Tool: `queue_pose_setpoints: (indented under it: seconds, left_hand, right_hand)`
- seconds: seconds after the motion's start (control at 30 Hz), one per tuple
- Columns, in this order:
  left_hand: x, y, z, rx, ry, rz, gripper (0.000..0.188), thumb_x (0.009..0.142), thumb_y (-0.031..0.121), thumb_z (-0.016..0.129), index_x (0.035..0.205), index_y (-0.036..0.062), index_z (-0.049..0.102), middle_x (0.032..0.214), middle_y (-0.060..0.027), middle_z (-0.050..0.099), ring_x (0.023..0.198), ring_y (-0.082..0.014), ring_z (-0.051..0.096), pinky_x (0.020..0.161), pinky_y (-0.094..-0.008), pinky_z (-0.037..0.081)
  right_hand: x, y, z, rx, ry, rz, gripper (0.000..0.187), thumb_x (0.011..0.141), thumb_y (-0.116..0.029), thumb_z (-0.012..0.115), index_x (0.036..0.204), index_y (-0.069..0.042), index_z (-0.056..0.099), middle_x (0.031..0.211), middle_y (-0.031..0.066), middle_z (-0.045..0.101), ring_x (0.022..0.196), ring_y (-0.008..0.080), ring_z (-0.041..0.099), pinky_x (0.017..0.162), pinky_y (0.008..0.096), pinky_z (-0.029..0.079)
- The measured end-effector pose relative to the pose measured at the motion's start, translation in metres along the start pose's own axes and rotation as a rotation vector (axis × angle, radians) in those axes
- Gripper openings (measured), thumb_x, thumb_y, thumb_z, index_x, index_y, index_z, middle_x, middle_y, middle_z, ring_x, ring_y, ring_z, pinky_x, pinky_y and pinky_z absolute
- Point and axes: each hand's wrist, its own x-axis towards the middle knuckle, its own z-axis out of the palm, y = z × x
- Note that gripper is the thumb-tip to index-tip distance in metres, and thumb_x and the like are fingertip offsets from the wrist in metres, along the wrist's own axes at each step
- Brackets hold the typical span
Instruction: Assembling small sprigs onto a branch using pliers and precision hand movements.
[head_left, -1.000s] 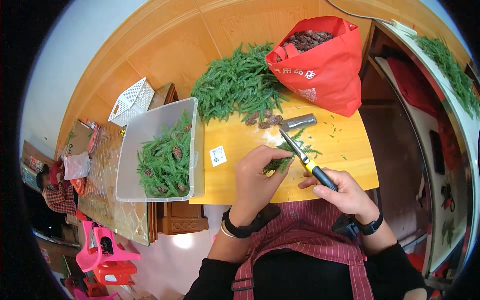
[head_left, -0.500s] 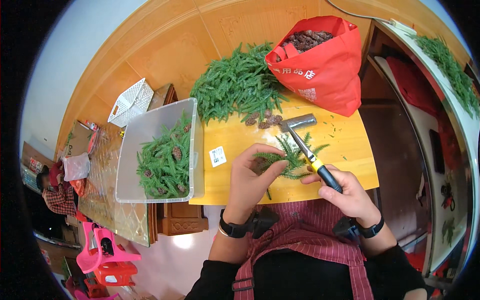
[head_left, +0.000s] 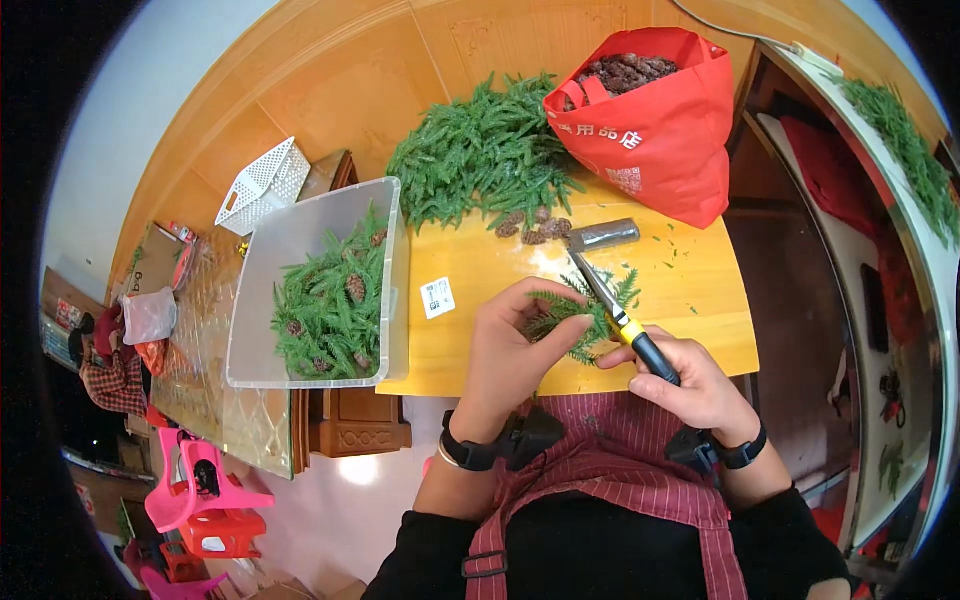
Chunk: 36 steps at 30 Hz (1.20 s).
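Observation:
Green artificial pine sprigs [head_left: 592,312] are pinched in my left hand [head_left: 520,335], above the table's near edge. The fingers are closed around the stems, and part of the sprig is hidden behind them. My right hand [head_left: 690,378] wraps round the black-and-yellow handles of long-nose pliers [head_left: 640,335]. Their metal jaws point away from me, past the sprig. Just beyond the jaw tips lies a grey, oblong bundle [head_left: 606,235] with a shiny surface. Several brown pine cones [head_left: 540,232] lie beside it.
On the wooden table [head_left: 450,350], a clear plastic bin [head_left: 392,300] of sprigs and cones stands left. A heap of green sprigs [head_left: 480,150] and a red bag [head_left: 650,140] of pine cones are at the back. A white label [head_left: 437,298] lies near the bin. Pink stools [head_left: 200,490] stand lower left.
The view has shifted slightly. The sprig has turned in my left fingers and its tips sit closer together beside the pliers. My right hand keeps its grip on the pliers.

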Motion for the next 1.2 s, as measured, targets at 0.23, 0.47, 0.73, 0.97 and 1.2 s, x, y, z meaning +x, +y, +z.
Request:
queue_pose_setpoints:
  seconds: [0.23, 0.47, 0.73, 0.97, 1.2]
  left_hand:
    - [-0.001, -0.005, -0.002, 0.033, 0.003, 0.009, 0.020, 0.072, -0.003, 0.065, 0.091, 0.0006, 0.057, 0.076, -0.0015, 0.059, 0.068, -0.0037, 0.052, 0.057, -0.0160, 0.040]
    - [0.001, -0.014, -0.007, 0.027, 0.020, -0.018, 0.020, 0.072, -0.003, 0.064, 0.087, 0.0007, 0.052, 0.076, -0.0023, 0.058, 0.068, -0.0045, 0.053, 0.057, -0.0167, 0.042]
    - [0.008, -0.025, -0.014, -0.086, -0.019, -0.112, 0.020, 0.072, -0.001, 0.066, 0.084, 0.0039, 0.050, 0.078, -0.0013, 0.059, 0.069, -0.0054, 0.053, 0.058, -0.0179, 0.042]
    - [0.009, -0.034, -0.019, -0.110, -0.020, -0.163, 0.019, 0.073, 0.001, 0.066, 0.082, 0.0051, 0.050, 0.072, 0.0006, 0.057, 0.061, -0.0035, 0.049, 0.053, -0.0163, 0.036]
    - [0.010, -0.050, -0.024, -0.237, -0.058, -0.242, 0.018, 0.073, 0.000, 0.066, 0.082, 0.0042, 0.051, 0.070, 0.0006, 0.057, 0.061, -0.0039, 0.050, 0.053, -0.0166, 0.039]
  right_hand:
    - [0.006, -0.001, -0.005, -0.239, -0.106, -0.022, 0.024, 0.079, -0.016, 0.057, 0.096, 0.001, 0.057, 0.097, 0.0134, 0.058, 0.097, 0.0274, 0.051, 0.087, 0.0357, 0.039]
    - [0.012, 0.001, -0.013, -0.379, -0.214, -0.035, 0.016, 0.079, -0.015, 0.058, 0.082, 0.000, 0.054, 0.080, 0.0146, 0.057, 0.084, 0.0313, 0.056, 0.076, 0.0378, 0.043]
    - [0.017, 0.005, -0.013, -0.236, -0.279, 0.125, 0.014, 0.081, -0.013, 0.054, 0.088, -0.001, 0.053, 0.081, 0.0107, 0.060, 0.074, 0.0225, 0.060, 0.069, 0.0313, 0.046]
    - [0.022, 0.006, -0.012, -0.149, -0.302, 0.339, 0.012, 0.080, -0.009, 0.051, 0.090, -0.002, 0.049, 0.072, 0.0078, 0.060, 0.069, 0.0174, 0.061, 0.066, 0.0283, 0.047]
    - [0.020, 0.023, -0.011, -0.118, -0.276, 0.202, 0.011, 0.079, -0.007, 0.050, 0.089, -0.002, 0.050, 0.064, 0.0046, 0.057, 0.061, 0.0145, 0.059, 0.060, 0.0263, 0.046]
